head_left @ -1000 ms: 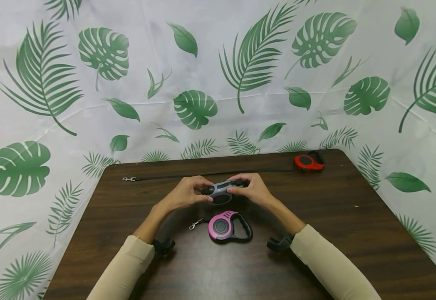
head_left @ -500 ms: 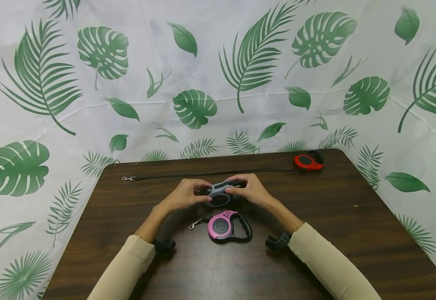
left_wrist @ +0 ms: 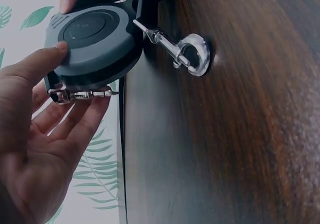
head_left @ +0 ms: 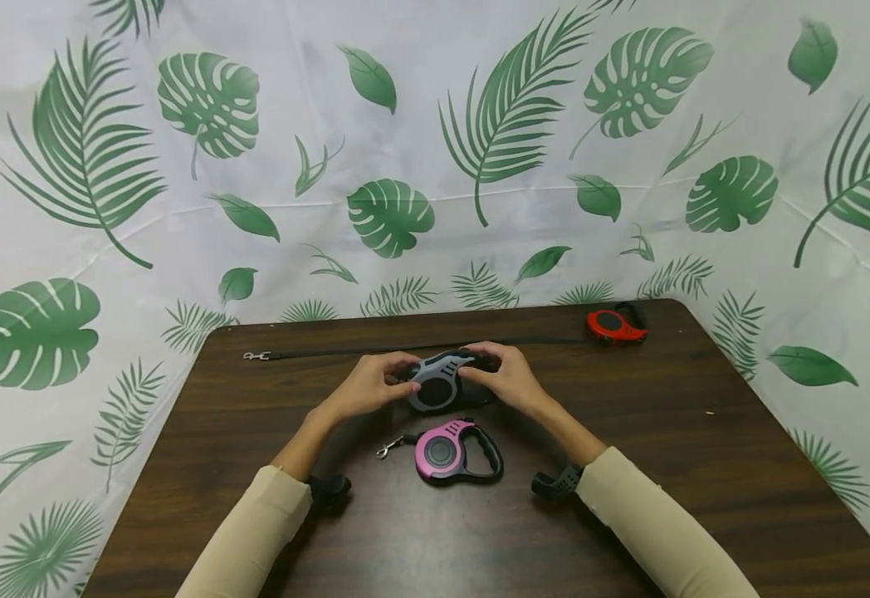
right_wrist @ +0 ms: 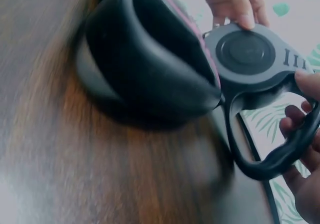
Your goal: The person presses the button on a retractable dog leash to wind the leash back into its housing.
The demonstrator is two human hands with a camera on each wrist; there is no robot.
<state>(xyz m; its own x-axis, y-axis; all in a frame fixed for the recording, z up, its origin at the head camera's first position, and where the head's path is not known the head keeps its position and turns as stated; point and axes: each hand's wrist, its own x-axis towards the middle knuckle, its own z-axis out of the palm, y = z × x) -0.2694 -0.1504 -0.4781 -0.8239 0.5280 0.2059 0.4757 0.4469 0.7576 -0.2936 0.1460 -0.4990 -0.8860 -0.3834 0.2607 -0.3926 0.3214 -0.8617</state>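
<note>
Both hands hold a grey and black retractable dog leash [head_left: 435, 392] above the dark table, its round face turned toward the head camera. My left hand [head_left: 369, 387] pinches the casing at its left end, thumb on the face and fingers behind. In the left wrist view, a metal snap hook [left_wrist: 82, 94] lies along the casing's edge by those fingers. My right hand [head_left: 507, 383] grips the handle side, the thumb beside the ribbed marks; the black handle loop [right_wrist: 267, 169] shows in the right wrist view. Just nearer lies a pink retractable leash [head_left: 438, 453], its metal snap hook [left_wrist: 192, 56] pointing left.
A red retractable leash [head_left: 613, 325] lies at the table's back right corner. Its black strap [head_left: 375, 350] stretches left along the back edge to a metal clip [head_left: 258, 355]. Behind the wooden table [head_left: 674, 465] hangs a white leaf-print cloth [head_left: 435, 149].
The grey leash has tilted up, so more of its round face shows to the head camera. Both hands stay in nearly the same place on it. The pink and red leashes have not moved.
</note>
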